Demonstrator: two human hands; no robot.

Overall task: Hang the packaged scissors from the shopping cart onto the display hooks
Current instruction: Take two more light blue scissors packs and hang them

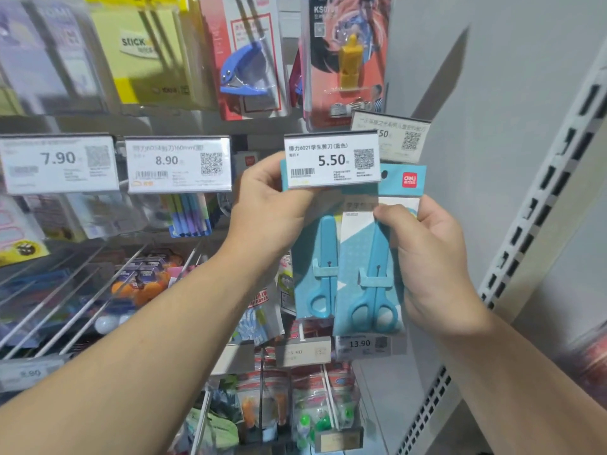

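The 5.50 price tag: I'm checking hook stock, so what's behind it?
Behind the 5.50 price tag hangs a blue scissors pack, pinched by the left hand. The hook itself is hidden.

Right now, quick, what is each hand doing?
Left hand: closed on the top corner of the rear scissors pack, by the 5.50 price tag.
Right hand: closed on the front scissors pack.

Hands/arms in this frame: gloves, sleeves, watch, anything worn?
Nothing worn that shows. Left hand and right hand are bare, no gloves, no rings visible on the fingers. Both forearms are bare to the frame edge: no sleeves, watch or wristband in view.
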